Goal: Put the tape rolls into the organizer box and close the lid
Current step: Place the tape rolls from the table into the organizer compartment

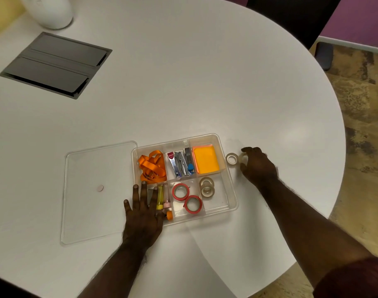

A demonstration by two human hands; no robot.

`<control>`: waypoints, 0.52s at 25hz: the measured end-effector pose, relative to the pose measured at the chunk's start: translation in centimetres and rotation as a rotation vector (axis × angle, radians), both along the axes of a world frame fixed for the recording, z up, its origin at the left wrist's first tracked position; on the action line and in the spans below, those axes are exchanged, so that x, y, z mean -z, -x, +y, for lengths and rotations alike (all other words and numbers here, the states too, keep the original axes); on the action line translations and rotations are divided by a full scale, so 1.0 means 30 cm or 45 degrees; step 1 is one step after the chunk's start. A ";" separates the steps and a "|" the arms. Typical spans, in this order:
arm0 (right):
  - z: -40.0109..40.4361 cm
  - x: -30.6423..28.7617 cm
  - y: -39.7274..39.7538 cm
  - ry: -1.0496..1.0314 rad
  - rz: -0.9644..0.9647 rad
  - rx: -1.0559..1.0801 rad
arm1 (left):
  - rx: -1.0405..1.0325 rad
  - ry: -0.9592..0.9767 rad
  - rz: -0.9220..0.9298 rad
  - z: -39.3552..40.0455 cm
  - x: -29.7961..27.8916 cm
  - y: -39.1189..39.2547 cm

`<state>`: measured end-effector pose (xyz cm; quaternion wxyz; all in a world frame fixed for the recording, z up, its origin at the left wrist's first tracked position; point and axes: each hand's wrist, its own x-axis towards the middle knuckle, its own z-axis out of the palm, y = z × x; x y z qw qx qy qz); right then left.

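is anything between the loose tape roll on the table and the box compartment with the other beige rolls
Only the clear plastic organizer box's right wall. The beige tape roll lies just outside it, by the right hand, so it must be lifted over. The compartment holding two beige rolls is open on top.

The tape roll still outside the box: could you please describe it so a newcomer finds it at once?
On the round white table, find the clear plastic organizer box. The small beige tape roll lies just beyond its right wall, by the right hand. Unlike all other rolls, it sits outside the box.
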<state>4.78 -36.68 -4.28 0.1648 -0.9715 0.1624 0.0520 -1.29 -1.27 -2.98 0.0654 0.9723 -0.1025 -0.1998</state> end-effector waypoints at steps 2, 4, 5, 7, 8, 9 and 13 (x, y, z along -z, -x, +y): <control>0.021 -0.045 0.012 -0.136 -0.083 -0.127 | 0.003 -0.001 0.008 0.000 -0.001 0.000; 0.067 -0.090 0.038 -0.249 -0.084 -0.306 | 0.002 -0.003 0.010 0.000 0.001 -0.001; 0.097 -0.107 0.059 -0.292 -0.045 -0.400 | 0.001 -0.009 0.008 0.001 0.003 -0.001; 0.169 -0.121 0.108 -0.330 0.101 -0.543 | -0.001 -0.027 0.007 0.005 0.012 0.000; 0.205 -0.120 0.133 -0.302 0.177 -0.582 | -0.001 -0.036 0.005 0.006 0.016 0.000; 0.239 -0.115 0.154 -0.233 0.233 -0.607 | 0.002 -0.041 0.000 0.007 0.018 0.000; 0.342 -0.095 0.194 0.067 0.373 -0.637 | 0.016 -0.050 0.027 0.005 0.016 -0.004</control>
